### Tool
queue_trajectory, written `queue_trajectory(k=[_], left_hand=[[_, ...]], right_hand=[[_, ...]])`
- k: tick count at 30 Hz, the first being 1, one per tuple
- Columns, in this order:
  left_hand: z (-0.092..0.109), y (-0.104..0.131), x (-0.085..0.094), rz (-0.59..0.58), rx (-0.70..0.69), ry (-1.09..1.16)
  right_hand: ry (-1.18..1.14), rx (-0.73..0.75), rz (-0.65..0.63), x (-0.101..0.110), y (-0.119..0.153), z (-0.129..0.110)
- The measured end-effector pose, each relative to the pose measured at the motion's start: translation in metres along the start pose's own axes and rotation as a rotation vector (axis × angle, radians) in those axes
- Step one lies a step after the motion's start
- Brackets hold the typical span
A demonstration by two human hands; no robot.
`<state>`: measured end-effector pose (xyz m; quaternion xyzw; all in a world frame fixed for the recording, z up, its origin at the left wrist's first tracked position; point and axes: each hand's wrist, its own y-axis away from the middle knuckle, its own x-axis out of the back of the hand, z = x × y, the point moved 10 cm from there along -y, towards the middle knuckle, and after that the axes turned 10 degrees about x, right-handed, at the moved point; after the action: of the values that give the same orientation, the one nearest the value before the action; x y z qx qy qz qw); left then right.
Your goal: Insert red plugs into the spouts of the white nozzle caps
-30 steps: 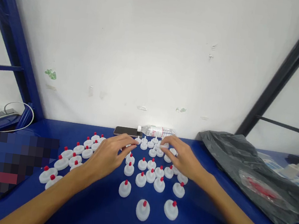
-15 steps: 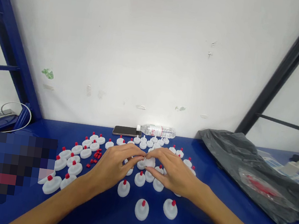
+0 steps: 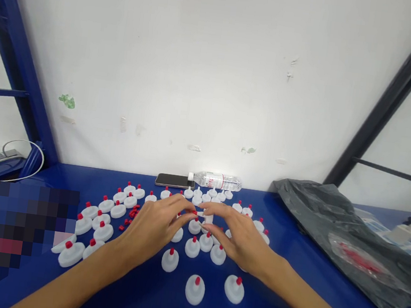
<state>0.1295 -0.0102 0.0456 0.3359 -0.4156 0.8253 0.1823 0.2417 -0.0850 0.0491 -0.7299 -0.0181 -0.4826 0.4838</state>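
Between the fingertips of my left hand (image 3: 161, 219) is a small red tip cap (image 3: 194, 212). My right hand (image 3: 244, 234) pinches a white round nozzle cap (image 3: 208, 218) on its side, its spout pointing left toward the red tip. The two pieces are close together; whether they touch is hard to tell. Under and in front of the hands stand several white nozzle caps with red tips, such as this nozzle cap (image 3: 194, 292). Loose red tip caps (image 3: 133, 212) lie left of my left hand. Behind the hands are white nozzle caps without red tips (image 3: 189, 192).
A phone (image 3: 173, 181) and a water bottle (image 3: 220, 181) lie by the wall on the blue table (image 3: 126, 295). More red-tipped nozzle caps (image 3: 103, 231) spread at the left. A dark grey plastic bag (image 3: 316, 229) covers the right, with a clear packet (image 3: 360, 258) of red pieces on it.
The white nozzle cap in my right hand has turned so its spout shows, pointing left. The red tip cap now shows in my left fingers. Both hands stay nearly in place.
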Motion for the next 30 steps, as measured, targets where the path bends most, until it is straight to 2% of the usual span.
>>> queue_trajectory(k=[4,7,13,18,23,26,30], left_hand=[[0.017,0.006,-0.004,0.008,-0.182,-0.240],[0.025,0.009,-0.002,0.054,-0.241,-0.284],[0.029,0.013,0.000,0.069,-0.255,-0.224],[0.028,0.016,-0.003,-0.001,-0.207,-0.204],[0.028,0.018,-0.007,-0.069,-0.199,-0.185],[0.029,0.014,-0.003,-0.008,-0.214,-0.193],[0.028,0.008,0.003,0.091,-0.256,-0.347]], right_hand=[[-0.033,-0.003,-0.028,-0.005,0.002,-0.001],[-0.074,-0.010,-0.009,-0.004,0.003,-0.002],[-0.131,0.009,0.043,0.000,0.004,-0.007],[-0.134,0.095,0.089,0.001,0.003,-0.015],[-0.153,0.145,0.047,-0.002,0.001,-0.021],[-0.093,0.093,0.018,-0.002,-0.001,-0.017],[0.050,-0.006,-0.049,-0.002,-0.002,-0.001]])
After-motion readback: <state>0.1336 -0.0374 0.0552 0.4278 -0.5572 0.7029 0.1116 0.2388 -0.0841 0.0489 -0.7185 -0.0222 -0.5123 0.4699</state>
